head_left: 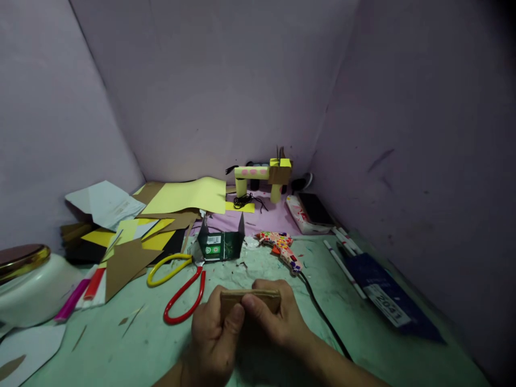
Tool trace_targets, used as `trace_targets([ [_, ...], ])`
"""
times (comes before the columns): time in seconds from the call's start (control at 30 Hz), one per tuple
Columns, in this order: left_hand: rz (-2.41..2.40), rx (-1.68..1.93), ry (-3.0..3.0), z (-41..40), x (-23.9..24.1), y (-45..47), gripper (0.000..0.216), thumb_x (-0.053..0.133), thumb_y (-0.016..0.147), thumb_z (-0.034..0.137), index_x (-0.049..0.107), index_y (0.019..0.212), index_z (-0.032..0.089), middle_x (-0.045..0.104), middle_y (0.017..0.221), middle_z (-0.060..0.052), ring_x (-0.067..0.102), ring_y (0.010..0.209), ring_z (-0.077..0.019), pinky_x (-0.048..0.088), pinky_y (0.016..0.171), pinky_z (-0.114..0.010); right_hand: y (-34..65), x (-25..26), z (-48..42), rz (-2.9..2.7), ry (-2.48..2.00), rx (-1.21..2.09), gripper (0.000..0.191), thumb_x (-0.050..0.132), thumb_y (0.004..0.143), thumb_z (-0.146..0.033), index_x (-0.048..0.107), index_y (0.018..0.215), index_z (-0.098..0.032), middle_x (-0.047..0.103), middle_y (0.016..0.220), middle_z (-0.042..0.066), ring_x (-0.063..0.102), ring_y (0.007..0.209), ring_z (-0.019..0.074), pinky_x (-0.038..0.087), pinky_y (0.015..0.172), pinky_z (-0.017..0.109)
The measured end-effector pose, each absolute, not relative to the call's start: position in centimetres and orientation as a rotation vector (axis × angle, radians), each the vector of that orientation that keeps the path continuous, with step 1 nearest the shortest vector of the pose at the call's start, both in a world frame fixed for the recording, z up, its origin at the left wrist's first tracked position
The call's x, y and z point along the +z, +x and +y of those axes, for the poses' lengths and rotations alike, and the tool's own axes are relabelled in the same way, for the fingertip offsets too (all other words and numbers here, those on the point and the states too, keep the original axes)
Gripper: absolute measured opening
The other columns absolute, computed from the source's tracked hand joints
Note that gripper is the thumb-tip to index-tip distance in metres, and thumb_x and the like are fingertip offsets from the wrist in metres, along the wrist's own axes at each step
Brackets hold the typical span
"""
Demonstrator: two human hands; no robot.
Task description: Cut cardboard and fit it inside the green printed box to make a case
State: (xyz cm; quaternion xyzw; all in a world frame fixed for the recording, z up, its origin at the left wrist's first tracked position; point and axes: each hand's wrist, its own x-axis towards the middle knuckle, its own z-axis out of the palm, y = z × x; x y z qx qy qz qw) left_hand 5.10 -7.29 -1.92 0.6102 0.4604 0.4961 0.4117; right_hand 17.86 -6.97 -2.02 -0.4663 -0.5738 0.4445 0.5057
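Both my hands grip a small brown cardboard piece (250,295) low in the middle of the view. My left hand (215,336) holds its left end, the thumb pressed on the near face. On the other end is my right hand (278,320), its thumb also on that face and its fingers curled behind. Just beyond lie scissors (181,301) with one yellow and one red handle. A flowered glue gun (282,248) rests farther right, its black cord running toward me. Between them stands a dark green folded box piece (221,246).
Paper and cardboard scraps (133,258) pile up at the left, near a white container (32,285). A yellow paper animal figure (258,174) stands at the back. A phone (315,209), white pens (344,269) and a blue packet (387,295) lie right, beside the wall.
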Motion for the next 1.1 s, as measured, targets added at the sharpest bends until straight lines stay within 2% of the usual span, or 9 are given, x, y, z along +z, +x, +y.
trace_targets([
  [0.07,1.147,1.259,1.466,-7.1,-1.9,5.1,0.033,0.059,0.076,0.052,0.058,0.064,0.021,0.056,0.052,0.001,0.049,0.047,-0.0155,0.037,0.048,-0.025,17.8,-1.8,-6.8,-1.346,-1.155,1.092,0.048,0.055,0.074,-0.057,0.034,0.050,-0.022,0.026,0.046,-0.008,0.024,0.043,0.0069,0.022,0.037,0.020],
  [0.13,1.077,1.238,1.255,-6.2,-1.7,5.2,0.031,0.064,0.072,0.050,0.060,0.070,0.020,0.061,0.058,0.000,0.054,0.052,-0.0165,0.040,0.050,-0.025,17.9,-1.6,-6.5,-1.273,-1.130,1.132,0.046,0.060,0.070,-0.060,0.042,0.056,-0.020,0.035,0.049,-0.005,0.032,0.046,0.0086,0.028,0.040,0.021],
  [0.23,0.949,1.169,0.901,-4.2,-1.4,5.2,0.037,0.070,0.067,0.049,0.061,0.086,0.018,0.066,0.066,0.000,0.060,0.057,-0.0179,0.045,0.051,-0.025,17.9,-1.4,-6.2,-1.307,-0.960,1.186,0.050,0.062,0.066,-0.064,0.056,0.081,-0.016,0.054,0.068,0.002,0.047,0.060,0.0144,0.042,0.055,0.026],
  [0.3,0.947,1.183,0.763,-3.1,-1.4,5.0,0.039,0.074,0.063,0.045,0.061,0.087,0.017,0.067,0.066,0.001,0.062,0.057,-0.0170,0.047,0.051,-0.024,17.8,-1.5,-6.4,-1.431,-0.957,1.131,0.048,0.062,0.068,-0.060,0.058,0.086,-0.016,0.057,0.072,0.003,0.049,0.064,0.0153,0.042,0.057,0.026],
  [0.4,1.027,1.281,0.655,-2.6,-1.7,5.0,0.036,0.078,0.057,0.040,0.063,0.080,0.017,0.067,0.065,0.002,0.063,0.057,-0.0165,0.049,0.053,-0.024,17.6,-1.9,-7.0,-1.618,-1.138,0.906,0.032,0.060,0.074,-0.047,0.056,0.068,-0.017,0.049,0.058,-0.002,0.041,0.053,0.0109,0.032,0.048,0.023],
  [0.53,1.061,1.314,0.658,-3.1,-2.0,5.3,0.034,0.078,0.055,0.040,0.062,0.074,0.017,0.068,0.064,0.002,0.066,0.061,-0.0191,0.052,0.054,-0.026,17.5,-2.3,-7.6,-1.728,-1.124,0.775,0.033,0.046,0.082,-0.036,0.041,0.054,-0.019,0.033,0.049,-0.006,0.029,0.044,0.0070,0.021,0.043,0.023],
  [0.73,1.039,1.270,0.665,-3.6,-1.8,5.6,0.040,0.083,0.047,0.043,0.064,0.070,0.016,0.069,0.063,0.001,0.067,0.061,-0.0206,0.053,0.053,-0.026,17.6,-2.1,-7.4,-1.724,-1.089,0.818,0.037,0.041,0.083,-0.041,0.034,0.052,-0.020,0.033,0.048,-0.005,0.031,0.043,0.0069,0.021,0.041,0.022],
  [0.87,0.998,1.248,0.698,-3.8,-1.6,5.8,0.040,0.083,0.048,0.043,0.065,0.071,0.016,0.069,0.060,-0.001,0.068,0.062,-0.0238,0.054,0.054,-0.029,17.6,-2.0,-7.4,-1.715,-1.145,0.728,0.037,0.035,0.086,-0.032,0.028,0.051,-0.020,0.029,0.047,-0.005,0.028,0.041,0.0066,0.018,0.041,0.023],
  [1.1,1.020,1.198,0.732,-3.8,-0.7,5.2,0.043,0.083,0.045,0.045,0.064,0.071,0.016,0.065,0.056,0.001,0.066,0.058,-0.0216,0.052,0.049,-0.025,17.2,-2.6,-7.4,-1.754,-1.147,0.745,0.035,0.034,0.088,-0.031,0.033,0.054,-0.020,0.033,0.050,-0.004,0.032,0.044,0.0079,0.021,0.044,0.024],
])
